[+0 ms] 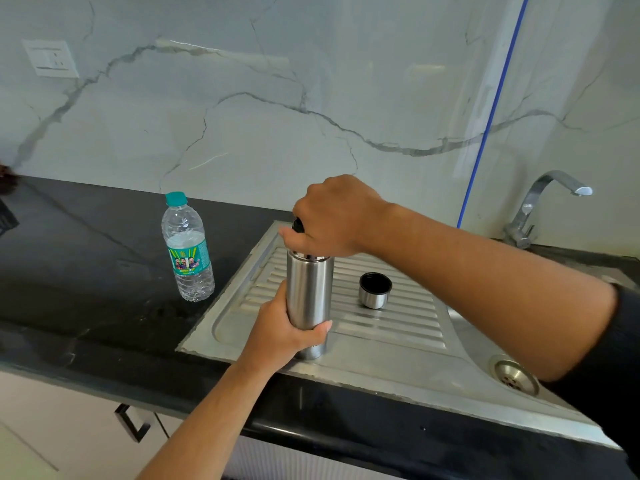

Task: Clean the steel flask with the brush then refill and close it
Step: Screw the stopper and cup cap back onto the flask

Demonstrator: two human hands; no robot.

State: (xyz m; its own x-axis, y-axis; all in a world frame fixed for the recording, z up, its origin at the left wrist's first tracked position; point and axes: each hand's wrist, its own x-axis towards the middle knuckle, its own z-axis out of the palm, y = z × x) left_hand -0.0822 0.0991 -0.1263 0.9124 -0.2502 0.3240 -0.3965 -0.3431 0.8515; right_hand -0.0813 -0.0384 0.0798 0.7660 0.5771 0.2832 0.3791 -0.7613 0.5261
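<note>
The steel flask [308, 289] stands upright on the ribbed steel drainboard [398, 320]. My left hand [284, 332] grips its lower body from the left. Directly above the flask's mouth, my right hand [332, 216] is curled round a black object [298, 225] that pokes out by the thumb; whether this is the brush handle or a stopper I cannot tell. The flask's steel cup lid [374, 290] sits upside down on the drainboard to the right of the flask.
A plastic water bottle [188, 247] with a teal cap stands on the black counter [86, 271] left of the drainboard. A tap [540, 206] rises at the back right, and the sink drain [514, 375] lies at the right. Behind everything is the marble wall.
</note>
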